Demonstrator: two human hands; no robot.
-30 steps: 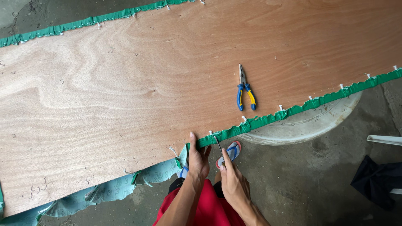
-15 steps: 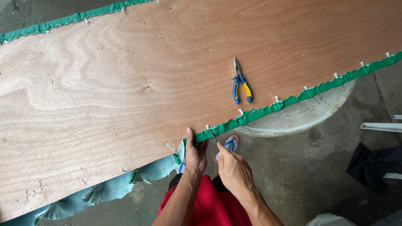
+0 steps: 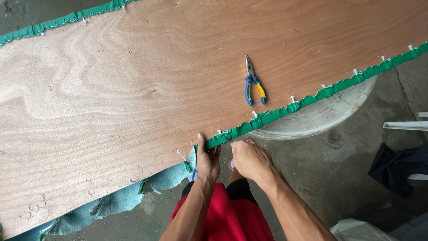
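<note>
Plywood board (image 3: pixel 133 98) lies flat, its near edge trimmed with stapled green fabric (image 3: pixel 285 109), where the left hand (image 3: pixel 207 163) pinches the loosened end while the right hand (image 3: pixel 249 158) grips a thin tool (image 3: pixel 226 139), best levered low and gently under each staple.

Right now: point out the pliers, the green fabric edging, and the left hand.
pliers (image 3: pixel 253 81), head view, on the pivot above the blue and yellow handles.
green fabric edging (image 3: pixel 332 91), head view, on the stapled strip along the board's near edge.
left hand (image 3: pixel 206 161), head view, back of hand.
</note>
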